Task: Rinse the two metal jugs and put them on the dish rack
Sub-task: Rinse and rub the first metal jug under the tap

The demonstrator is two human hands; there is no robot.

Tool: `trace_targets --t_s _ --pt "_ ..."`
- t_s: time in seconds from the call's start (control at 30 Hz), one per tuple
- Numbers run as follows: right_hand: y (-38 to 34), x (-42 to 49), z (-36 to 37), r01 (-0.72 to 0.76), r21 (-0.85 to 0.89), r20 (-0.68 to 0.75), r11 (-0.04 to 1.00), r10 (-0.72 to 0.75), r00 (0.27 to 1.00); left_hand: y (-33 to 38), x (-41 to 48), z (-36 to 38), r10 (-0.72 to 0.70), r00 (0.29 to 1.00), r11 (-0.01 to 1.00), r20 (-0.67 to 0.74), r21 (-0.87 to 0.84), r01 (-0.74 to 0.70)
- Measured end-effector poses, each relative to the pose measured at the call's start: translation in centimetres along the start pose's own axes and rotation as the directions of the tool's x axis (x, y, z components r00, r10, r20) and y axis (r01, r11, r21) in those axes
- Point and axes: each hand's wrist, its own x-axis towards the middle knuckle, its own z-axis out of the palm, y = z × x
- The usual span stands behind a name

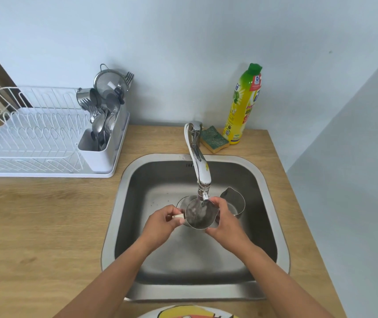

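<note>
Now, head view: round shiny steel jug (198, 215) held mouth up under chrome tap (200, 173), over steel sink (271, 203), water running in. Left hand (164, 222) curled round its pale handle, which points left; right hand (224, 222) clasps spout side. Second steel jug (235, 199) stands just behind right hand. White wire dish rack (34, 136) well left on wooden bench (45, 214); left hand nearer.

Two jugs (197, 218) (235, 200), one sponge (214, 138), one bottle (240, 106), perhaps three forks (87, 104).

Bare forearms (both), left hand (163, 222), right hand (226, 223)
</note>
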Motion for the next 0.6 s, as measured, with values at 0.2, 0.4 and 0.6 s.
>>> trace_targets --t_s 0.2,0.4,0.6 --pt "0.7 1.3 0.8 -0.143 0.249 0.146 0.958 0.109 0.983 2.2 -0.7 -1.6 0.126 0.988 0.853 -0.093 0.518 -0.059" --pt "0.2 0.8 -0.2 -0.228 0.343 0.172 0.911 0.178 0.969 1.8 -0.8 -2.1 -0.095 0.995 0.967 0.035 0.239 0.084" --pt "0.0 0.3 0.3 -0.172 0.337 0.151 0.926 0.127 0.980 0.5 -0.4 -1.1 -0.026 1.000 0.981 -0.006 0.191 0.026"
